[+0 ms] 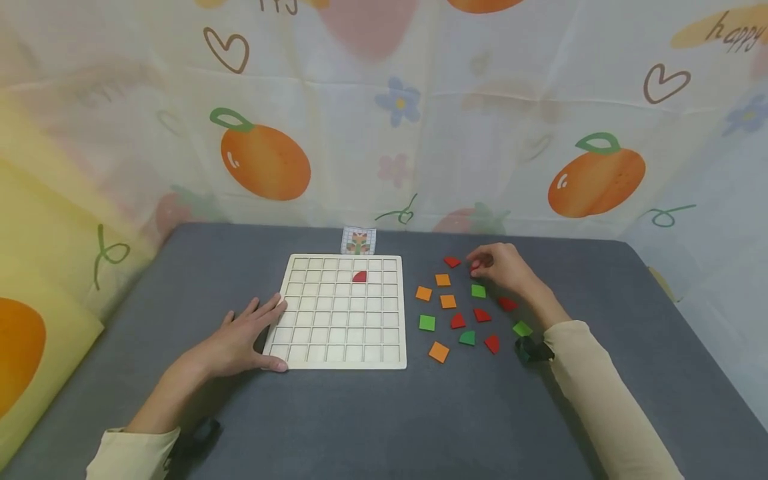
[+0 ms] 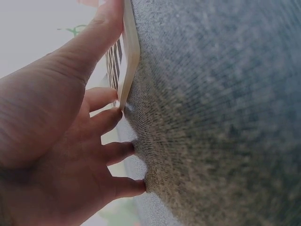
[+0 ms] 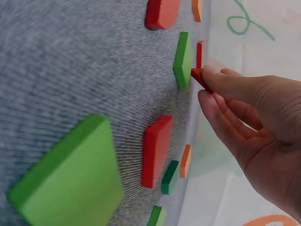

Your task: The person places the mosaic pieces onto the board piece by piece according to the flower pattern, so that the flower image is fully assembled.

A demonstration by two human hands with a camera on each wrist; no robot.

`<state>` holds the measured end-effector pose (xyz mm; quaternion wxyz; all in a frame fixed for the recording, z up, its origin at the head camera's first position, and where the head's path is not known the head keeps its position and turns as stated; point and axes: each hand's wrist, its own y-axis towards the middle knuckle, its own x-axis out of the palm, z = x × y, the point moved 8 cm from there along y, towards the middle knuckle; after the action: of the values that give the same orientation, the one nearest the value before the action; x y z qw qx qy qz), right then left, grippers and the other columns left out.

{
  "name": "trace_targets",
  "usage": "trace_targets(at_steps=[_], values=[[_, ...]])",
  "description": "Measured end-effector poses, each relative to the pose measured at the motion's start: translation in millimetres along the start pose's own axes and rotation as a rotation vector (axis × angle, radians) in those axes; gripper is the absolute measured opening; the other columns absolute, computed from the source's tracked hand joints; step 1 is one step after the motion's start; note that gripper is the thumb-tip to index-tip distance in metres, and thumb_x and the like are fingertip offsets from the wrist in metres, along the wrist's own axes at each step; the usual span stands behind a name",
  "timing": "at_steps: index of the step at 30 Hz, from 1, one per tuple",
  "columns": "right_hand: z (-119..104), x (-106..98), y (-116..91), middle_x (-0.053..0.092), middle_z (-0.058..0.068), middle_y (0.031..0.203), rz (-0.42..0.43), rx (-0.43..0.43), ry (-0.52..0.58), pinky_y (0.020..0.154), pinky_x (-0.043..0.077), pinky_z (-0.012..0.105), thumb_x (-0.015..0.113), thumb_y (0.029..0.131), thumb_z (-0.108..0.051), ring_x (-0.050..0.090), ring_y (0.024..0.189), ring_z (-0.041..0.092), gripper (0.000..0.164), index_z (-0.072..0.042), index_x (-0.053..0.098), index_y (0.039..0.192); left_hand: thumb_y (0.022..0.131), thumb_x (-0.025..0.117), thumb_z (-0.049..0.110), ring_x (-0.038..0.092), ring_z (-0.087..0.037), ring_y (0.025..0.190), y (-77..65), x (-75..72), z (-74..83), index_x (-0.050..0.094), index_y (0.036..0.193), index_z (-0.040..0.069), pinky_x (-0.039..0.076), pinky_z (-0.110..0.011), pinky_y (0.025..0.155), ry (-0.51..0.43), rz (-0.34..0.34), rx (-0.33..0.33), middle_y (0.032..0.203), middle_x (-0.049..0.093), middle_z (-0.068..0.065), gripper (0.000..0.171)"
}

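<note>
A white grid board (image 1: 336,365) lies on the grey table, with one red quarter-round tile (image 1: 360,277) in a cell of its second row. My left hand (image 1: 243,337) rests at the board's left side, thumb on the near corner and fingers spread along the edge; in the left wrist view the thumb and index finger touch the board's rim (image 2: 134,52). Beyond the loose tiles, my right hand (image 1: 501,267) pinches a small red tile (image 3: 201,80) between thumb and fingertips. Close by are another red tile (image 1: 452,262) and a light green square tile (image 1: 478,291).
Loose orange square tiles (image 1: 439,352), red tiles (image 1: 492,344), light green squares (image 1: 427,323) and a dark green quarter-round tile (image 1: 467,338) are scattered right of the board. A small printed pattern card (image 1: 359,241) lies behind the board. A patterned cloth (image 1: 468,133) hangs behind the table.
</note>
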<state>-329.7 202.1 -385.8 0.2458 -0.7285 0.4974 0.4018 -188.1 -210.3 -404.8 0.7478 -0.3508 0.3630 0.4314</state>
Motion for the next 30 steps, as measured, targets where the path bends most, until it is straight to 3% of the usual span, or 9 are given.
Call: trace_targets(at_steps=[9, 17, 24, 30], values=[[-14, 2, 6, 0.069, 0.010, 0.089, -0.040, -0.025, 0.019, 0.077, 0.055, 0.041, 0.074, 0.084, 0.003, 0.066, 0.083, 0.024, 0.029, 0.004, 0.069, 0.112, 0.069, 0.080, 0.058, 0.009, -0.057, 0.141, -1.2, -1.4, -1.5, 0.027, 0.154, 0.002, 0.006, -0.077, 0.102, 0.007, -0.003, -0.006, 0.160, 0.017, -0.022, 0.114], [-25, -1, 14, 0.070, 0.012, 0.088, -0.020, -0.055, 0.015, 0.078, 0.055, 0.042, 0.074, 0.084, 0.002, 0.068, 0.083, 0.026, 0.027, 0.004, 0.070, 0.110, 0.069, 0.080, 0.057, 0.009, -0.056, 0.142, 3.8, -1.3, 3.7, 0.027, 0.154, 0.003, 0.007, -0.077, 0.102, 0.011, -0.001, 0.011, 0.160, 0.018, -0.021, 0.114], [-46, 14, 24, 0.070, 0.012, 0.089, -0.042, -0.130, 0.037, 0.076, 0.055, 0.041, 0.075, 0.083, 0.001, 0.068, 0.083, 0.028, 0.028, 0.005, 0.070, 0.111, 0.068, 0.081, 0.056, 0.008, -0.055, 0.142, 1.9, -0.6, 1.2, 0.027, 0.154, 0.003, 0.005, -0.076, 0.103, -0.001, -0.004, -0.003, 0.161, 0.017, -0.021, 0.114], [-56, 26, 31, 0.070, 0.009, 0.089, -0.061, -0.142, 0.018, 0.077, 0.055, 0.040, 0.075, 0.084, -0.001, 0.066, 0.084, 0.024, 0.028, 0.003, 0.071, 0.111, 0.068, 0.081, 0.056, 0.007, -0.054, 0.143, -0.5, -0.7, 0.0, 0.026, 0.154, 0.004, 0.004, -0.076, 0.103, -0.007, -0.006, -0.014, 0.161, 0.016, -0.020, 0.115]])
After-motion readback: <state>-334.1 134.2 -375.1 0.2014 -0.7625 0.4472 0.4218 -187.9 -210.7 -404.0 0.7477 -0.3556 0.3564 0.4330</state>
